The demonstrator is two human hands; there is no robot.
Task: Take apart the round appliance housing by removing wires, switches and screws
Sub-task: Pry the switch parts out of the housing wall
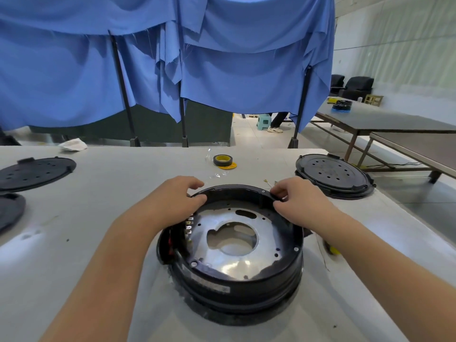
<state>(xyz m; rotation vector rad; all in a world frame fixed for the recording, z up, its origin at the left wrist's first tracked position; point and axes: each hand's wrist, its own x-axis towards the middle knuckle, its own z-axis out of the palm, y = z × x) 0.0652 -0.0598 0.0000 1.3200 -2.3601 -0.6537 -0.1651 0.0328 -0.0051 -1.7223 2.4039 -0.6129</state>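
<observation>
The round black appliance housing [237, 287] stands on the white table [103, 193] right in front of me, open side up. A shiny metal plate [261, 233] with a large middle hole lies inside it. My left hand [172, 201] grips the housing's far left rim, fingers curled over the edge. On the far right rim my right hand [293, 201] grips the same way. Red wires and small white connectors [187, 225] show along the inner left wall, just under my left wrist. A white label sits on the near outer wall.
A black perforated lid [333, 176] lies at the right, another [34, 171] at the left, with a dark part [9, 211] below it. A tape roll [223, 161] and clear plastic lie behind. A yellow object [333, 250] peeks from under my right forearm. Thin wires [270, 183] lie beyond the rim.
</observation>
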